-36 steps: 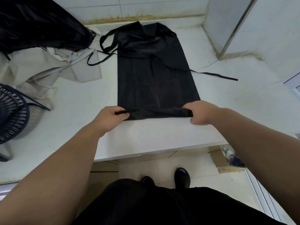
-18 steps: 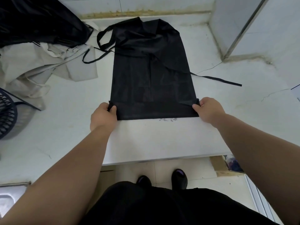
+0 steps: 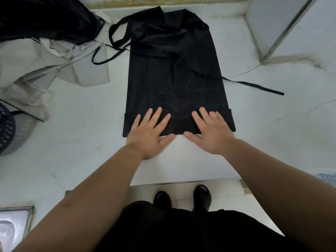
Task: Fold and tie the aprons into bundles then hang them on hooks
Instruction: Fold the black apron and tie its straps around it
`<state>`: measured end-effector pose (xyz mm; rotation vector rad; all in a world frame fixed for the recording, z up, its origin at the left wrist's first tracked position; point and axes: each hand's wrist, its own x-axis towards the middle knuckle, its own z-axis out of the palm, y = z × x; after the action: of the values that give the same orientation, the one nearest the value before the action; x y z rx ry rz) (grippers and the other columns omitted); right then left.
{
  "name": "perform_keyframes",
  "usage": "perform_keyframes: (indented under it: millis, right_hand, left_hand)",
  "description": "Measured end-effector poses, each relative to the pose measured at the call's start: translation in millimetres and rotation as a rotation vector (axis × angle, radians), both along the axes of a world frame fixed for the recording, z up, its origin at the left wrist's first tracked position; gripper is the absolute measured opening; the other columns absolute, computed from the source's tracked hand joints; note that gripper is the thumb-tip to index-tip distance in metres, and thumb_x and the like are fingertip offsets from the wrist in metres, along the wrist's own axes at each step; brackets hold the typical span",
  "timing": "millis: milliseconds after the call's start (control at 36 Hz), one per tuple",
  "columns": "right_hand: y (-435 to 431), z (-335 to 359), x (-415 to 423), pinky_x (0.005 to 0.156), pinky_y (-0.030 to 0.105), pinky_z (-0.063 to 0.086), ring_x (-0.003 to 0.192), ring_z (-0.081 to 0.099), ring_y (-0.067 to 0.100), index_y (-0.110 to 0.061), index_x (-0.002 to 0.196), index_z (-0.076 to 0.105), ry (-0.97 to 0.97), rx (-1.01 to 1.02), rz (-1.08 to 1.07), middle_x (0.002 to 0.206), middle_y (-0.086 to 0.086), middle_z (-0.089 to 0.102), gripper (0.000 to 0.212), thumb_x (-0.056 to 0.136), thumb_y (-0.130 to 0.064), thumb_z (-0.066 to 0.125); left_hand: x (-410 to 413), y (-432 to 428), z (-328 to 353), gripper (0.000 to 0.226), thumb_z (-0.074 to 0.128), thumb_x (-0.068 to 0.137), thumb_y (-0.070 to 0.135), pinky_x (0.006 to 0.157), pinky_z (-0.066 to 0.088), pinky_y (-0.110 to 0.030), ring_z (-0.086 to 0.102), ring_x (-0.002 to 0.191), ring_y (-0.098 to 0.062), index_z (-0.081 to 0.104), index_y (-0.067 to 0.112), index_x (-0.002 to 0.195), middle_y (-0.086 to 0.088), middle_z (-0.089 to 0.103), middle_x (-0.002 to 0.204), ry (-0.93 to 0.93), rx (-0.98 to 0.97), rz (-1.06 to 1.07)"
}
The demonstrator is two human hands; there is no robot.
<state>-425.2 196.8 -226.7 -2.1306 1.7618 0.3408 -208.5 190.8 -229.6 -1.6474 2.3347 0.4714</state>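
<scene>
kitchen, cracked white counter, steel sink corner

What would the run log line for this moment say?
step: flattening folded hem | left hand: open, flat on apron | right hand: open, flat on apron | strap: loose on counter

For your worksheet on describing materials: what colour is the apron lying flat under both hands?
Plain black apron, no visible pattern; seen best in the head view.
</scene>
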Motion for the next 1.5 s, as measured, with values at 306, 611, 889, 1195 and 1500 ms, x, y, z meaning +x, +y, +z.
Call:
perform_keyframes:
  millis: [306, 611, 889, 1195, 1500]
  right_hand:
    - [1, 9, -17, 0.118, 0.041, 0.014, 0.136, 0.023, 0.029, -0.02, 0.15, 0.009, 0.067, -0.004, -0.057, 0.157, 0.007, 0.009, 0.096, 0.078, -0.082, 0.017]
    - [-11, 36, 0, 0.098, 0.037, 0.035, 0.111, 0.056, 0.022, -0.022, 0.105, 0.058, -0.034, -0.032, -0.027, 0.106, -0.007, 0.058, 0.046, 0.101, -0.048, 0.021]
    - [-26, 54, -12, 0.102, 0.033, 0.038, 0.129, 0.043, 0.018, -0.031, 0.143, 0.035, 0.005, 0.148, 0.008, 0.146, -0.006, 0.04, 0.058, 0.088, -0.036, 0.054]
    - [-70, 64, -42, 0.063, 0.026, 0.039, 0.081, 0.054, 0.023, -0.014, 0.077, 0.059, -0.209, 0.096, -0.352, 0.075, -0.001, 0.053, 0.008, 0.081, -0.021, 0.06]
    - [-53, 31, -19, 0.094, 0.046, 0.039, 0.119, 0.044, 0.035, -0.018, 0.143, 0.021, -0.171, -0.231, -0.699, 0.134, 0.012, 0.04, 0.076, 0.081, -0.027, 0.064]
  left_hand:
    - [30, -6, 9, 0.063, 0.004, 0.096, 0.06, 0.115, -0.007, -0.056, -0.024, 0.144, -0.028, -0.016, 0.035, 0.15, -0.001, -0.022, 0.159, -0.23, 0.0, 0.166]
    - [19, -7, 25, 0.077, 0.057, 0.082, 0.065, 0.116, 0.022, -0.034, 0.022, 0.14, -0.017, 0.033, 0.031, 0.147, 0.007, 0.025, 0.152, 0.16, -0.012, 0.064]
    - [19, -56, 64, 0.035, 0.042, 0.096, 0.015, 0.093, 0.044, -0.031, 0.054, 0.109, -0.024, 0.063, 0.02, 0.123, -0.001, 0.062, 0.119, 0.159, 0.153, 0.118]
    - [59, -75, 47, 0.017, 0.063, 0.089, 0.007, 0.084, 0.052, -0.029, 0.065, 0.099, -0.02, 0.067, 0.013, 0.104, -0.006, 0.068, 0.112, 0.805, 0.413, 0.854]
    - [17, -42, 12, 0.061, 0.059, 0.087, 0.013, 0.095, 0.041, -0.045, 0.041, 0.124, -0.037, 0.035, 0.01, 0.143, -0.016, 0.039, 0.143, 0.318, -0.368, 0.644]
